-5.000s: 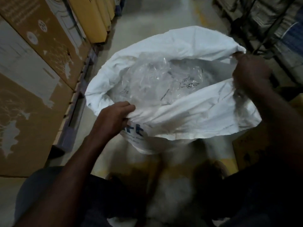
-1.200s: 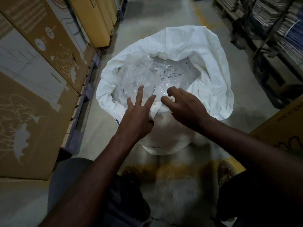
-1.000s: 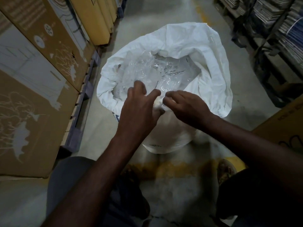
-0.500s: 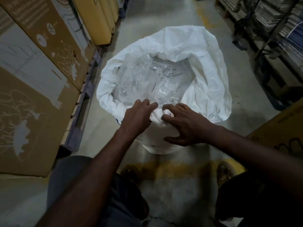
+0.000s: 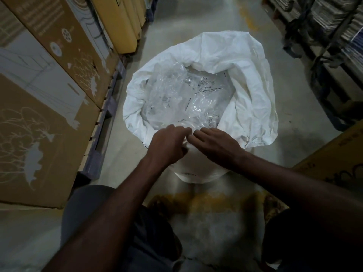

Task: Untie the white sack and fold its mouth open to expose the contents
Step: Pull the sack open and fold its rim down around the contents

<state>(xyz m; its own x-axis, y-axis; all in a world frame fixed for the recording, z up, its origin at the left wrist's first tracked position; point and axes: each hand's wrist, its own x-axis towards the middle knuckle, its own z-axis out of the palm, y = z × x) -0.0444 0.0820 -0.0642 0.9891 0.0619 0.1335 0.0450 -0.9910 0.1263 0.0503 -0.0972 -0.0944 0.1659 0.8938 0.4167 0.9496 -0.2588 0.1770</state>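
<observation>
Here, the concrete floor [image 5: 198,18] runs away from me as a narrow aisle. Large cardboard boxes [image 5: 39,107] printed with pale drawings wall in the left side, standing on a dark pallet [image 5: 104,122], and further along that side are yellow boxes [image 5: 119,22]. On the right, dim shelving [image 5: 334,28] holds stacked goods, and a corner of another cardboard box [image 5: 334,160] pokes in at the near right.

In the middle of the aisle stands the white sack [image 5: 253,87], upright on the floor, its mouth untied and its rim rolled outward into a loose collar. Inside I see crumpled clear plastic bags [image 5: 188,99] with black print, lying exposed up to the rim.

Both of my arms reach forward to the near edge of the sack's mouth. My left hand [image 5: 167,146] has its fingers curled over the rim, so its grip is clenched on the sack's near edge. My right hand [image 5: 216,144] lies just beside it, fingers mostly extended and resting flat on the same folded edge, its grip released. The two hands' fingertips nearly touch.
</observation>
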